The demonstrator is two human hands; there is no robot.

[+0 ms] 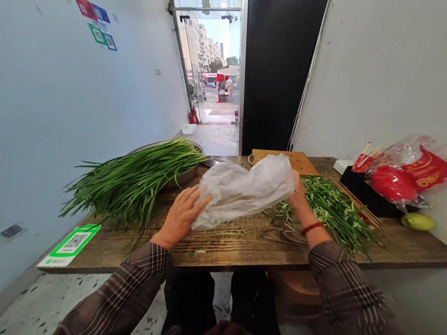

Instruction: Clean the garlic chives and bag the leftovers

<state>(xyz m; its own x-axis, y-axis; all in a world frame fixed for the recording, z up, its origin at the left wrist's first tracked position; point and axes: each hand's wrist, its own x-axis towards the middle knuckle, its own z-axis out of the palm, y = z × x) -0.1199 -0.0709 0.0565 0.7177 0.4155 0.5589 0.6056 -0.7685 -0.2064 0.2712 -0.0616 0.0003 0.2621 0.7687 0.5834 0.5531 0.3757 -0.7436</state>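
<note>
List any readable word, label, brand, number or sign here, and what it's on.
Nothing is legible.
Green-framed QR card on the table: print too small.
Upper wall stickers: too small.
Lower wall sticker: too blurred.
Red package: gold lettering, too blurred.
Street banner outside: too small.

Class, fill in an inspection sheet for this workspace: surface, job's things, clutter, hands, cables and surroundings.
Surface: wooden table, green scraps scattered on it.
Job's things: white plastic bag between the hands; long chives overhanging a metal bowl on the left; loose heap of cut greens on the right.
Clutter: wooden board at the back; QR-code card at the left end; black container, red plastic-wrapped packets and yellow-green fruit at the right.
Hands: left hand and right hand hold opposite sides of the bag; right fingers partly hidden.
Cables: white cable down the wall, apparently.
Surroundings: glass door ahead, street beyond.
</note>
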